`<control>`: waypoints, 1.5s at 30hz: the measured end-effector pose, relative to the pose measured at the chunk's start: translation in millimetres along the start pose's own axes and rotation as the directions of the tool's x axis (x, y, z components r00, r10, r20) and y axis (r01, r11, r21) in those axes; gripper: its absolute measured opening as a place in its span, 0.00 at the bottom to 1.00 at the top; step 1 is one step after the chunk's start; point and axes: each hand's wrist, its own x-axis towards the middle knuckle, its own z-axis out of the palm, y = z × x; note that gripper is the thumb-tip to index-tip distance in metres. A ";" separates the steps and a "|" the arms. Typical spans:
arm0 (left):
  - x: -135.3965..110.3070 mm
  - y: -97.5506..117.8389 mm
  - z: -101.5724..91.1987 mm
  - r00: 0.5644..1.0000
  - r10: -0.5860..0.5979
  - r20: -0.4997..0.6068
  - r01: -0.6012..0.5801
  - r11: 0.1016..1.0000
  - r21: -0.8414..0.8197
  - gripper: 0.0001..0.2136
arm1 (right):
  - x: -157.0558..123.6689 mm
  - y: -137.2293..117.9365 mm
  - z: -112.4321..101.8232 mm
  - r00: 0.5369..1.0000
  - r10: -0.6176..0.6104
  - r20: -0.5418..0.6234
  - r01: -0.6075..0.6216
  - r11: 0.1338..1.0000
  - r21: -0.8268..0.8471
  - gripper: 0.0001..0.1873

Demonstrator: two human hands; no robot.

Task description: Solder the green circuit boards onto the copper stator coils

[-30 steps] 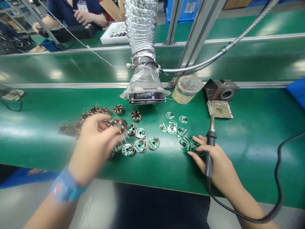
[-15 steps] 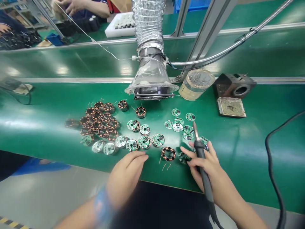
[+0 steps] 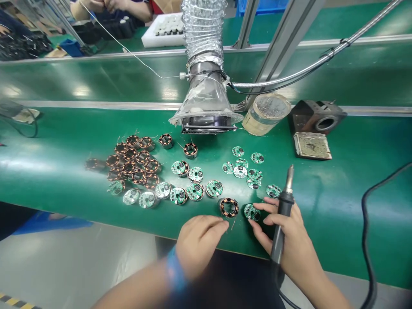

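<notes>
My left hand [image 3: 201,240] has thumb and fingers pinched together at the thin lead wires of a copper-wound motor stator [image 3: 229,207]; one wire appears caught at the fingertips. In my right hand [image 3: 286,234] is a soldering iron [image 3: 283,219] with a black handle, its metal tip pointing up and away. The thumb and a finger of that same hand touch a round green circuit board [image 3: 252,212] lying just right of the stator. Left of it, several stators carry boards on top, such as the circuit board [image 3: 214,189] nearest.
Several loose boards [image 3: 240,171] lie beyond my right hand. Bare stators [image 3: 128,161] cluster at left. A fume extractor [image 3: 206,107] hangs over the bench. A jar [image 3: 266,113], an iron stand [image 3: 317,118] with sponge [image 3: 312,145], and a cable [image 3: 367,231] sit right.
My left hand has moved right, up to the stator's wires. The soldering iron has shifted right, its tip away from the loose boards. The board by my right fingers shows more plainly.
</notes>
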 end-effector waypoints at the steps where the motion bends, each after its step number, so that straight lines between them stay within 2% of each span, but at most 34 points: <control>1: 1.3 1.4 -0.2 1.000 0.011 0.010 -0.012 1.000 0.025 0.08 | 1.6 -1.2 -2.2 1.000 0.017 -0.011 -0.016 0.998 0.057 0.15; 5: 8.9 4.4 -2.1 0.998 -0.058 0.010 0.057 0.995 0.076 0.07 | 9.1 -8.4 -9.7 0.997 0.069 -0.036 -0.059 0.970 0.237 0.19; 9: 10.3 0.5 -11.1 0.973 -0.212 0.091 0.225 0.960 -0.168 0.07 | 17.3 -17.9 -10.7 0.999 -0.014 0.044 -0.001 0.947 0.321 0.19; 11: 8.2 -1.5 -17.3 0.924 -0.356 0.144 0.383 0.872 -0.304 0.06 | 21.3 -22.9 -7.7 0.989 -0.086 0.120 0.037 0.933 0.357 0.18; 13: 6.0 -2.1 -21.9 0.843 -0.502 0.192 0.536 0.753 -0.381 0.06 | 24.3 -27.5 -2.8 0.971 -0.148 0.186 0.068 0.922 0.381 0.17; 15: 5.0 -1.4 -23.2 0.776 -0.590 0.223 0.622 0.659 -0.423 0.05 | 25.7 -31.1 2.7 0.950 -0.200 0.238 0.093 0.913 0.398 0.16; 16: 5.0 -0.7 -22.6 0.756 -0.615 0.225 0.642 0.629 -0.437 0.05 | 25.6 -32.3 5.2 0.940 -0.217 0.261 0.098 0.910 0.402 0.16; 18: 5.3 0.7 -19.8 0.736 -0.643 0.210 0.656 0.603 -0.453 0.06 | 24.4 -33.4 8.9 0.929 -0.225 0.294 0.095 0.913 0.398 0.15; 20: 5.6 1.6 -16.7 0.753 -0.637 0.166 0.633 0.631 -0.448 0.07 | 22.2 -33.0 10.8 0.929 -0.209 0.304 0.082 0.920 0.383 0.15; 22: 6.0 1.4 -15.7 0.814 -0.570 0.111 0.559 0.719 -0.414 0.09 | 20.2 -31.8 11.3 0.932 -0.198 0.302 0.077 0.927 0.368 0.15; 25: 7.5 -0.9 -19.9 0.933 -0.347 0.096 0.360 0.892 -0.272 0.14 | 19.2 -29.9 11.4 0.930 -0.205 0.306 0.086 0.929 0.361 0.15; 26: 8.0 -2.1 -22.3 0.951 -0.284 0.124 0.305 0.927 -0.218 0.15 | 19.7 -29.7 11.5 0.929 -0.205 0.309 0.084 0.928 0.362 0.15; 28: 8.1 -4.2 -26.5 0.957 -0.218 0.189 0.248 0.957 -0.150 0.15 | 21.8 -30.3 11.6 0.928 -0.205 0.312 0.083 0.928 0.363 0.15; 30: 5.8 -5.1 -28.4 0.952 -0.221 0.211 0.257 0.953 -0.161 0.15 | 24.9 -32.2 11.0 0.929 -0.206 0.307 0.088 0.929 0.359 0.14; 32: 1.2 -4.4 -27.6 0.933 -0.316 0.170 0.350 0.905 -0.243 0.16 | 27.3 -34.3 8.8 0.936 -0.200 0.289 0.090 0.930 0.355 0.16; 33: -1.2 -3.6 -26.6 0.903 -0.406 0.143 0.430 0.850 -0.303 0.16 | 27.5 -34.7 6.9 0.943 -0.191 0.271 0.086 0.930 0.357 0.17; 35: -4.6 -2.3 -25.2 0.787 -0.596 0.159 0.602 0.687 -0.408 0.11 | 25.0 -33.2 1.8 0.960 -0.165 0.228 0.073 0.928 0.366 0.19; 37: -4.0 -2.7 -25.1 0.686 -0.678 0.262 0.708 0.541 -0.453 0.04 | 18.4 -28.4 -4.4 0.968 -0.135 0.213 0.050 0.930 0.363 0.23; 38: -2.1 -3.6 -25.5 0.663 -0.677 0.318 0.733 0.502 -0.459 0.03 | 14.2 -25.3 -7.5 0.968 -0.123 0.219 0.039 0.936 0.351 0.25; 40: 4.1 -6.1 -26.4 0.666 -0.650 0.367 0.735 0.486 -0.472 0.04 | 6.4 -19.7 -11.8 0.965 -0.113 0.235 0.034 0.949 0.314 0.30; 42: 11.5 -8.3 -26.5 0.692 -0.634 0.345 0.709 0.508 -0.490 0.04 | 2.8 -17.3 -11.8 0.965 -0.129 0.229 0.060 0.957 0.285 0.32; 45: 19.2 -8.8 -25.3 0.708 -0.624 0.330 0.694 0.528 -0.490 0.02 | 7.5 -22.6 -2.5 0.968 -0.156 0.196 0.103 0.962 0.255 0.29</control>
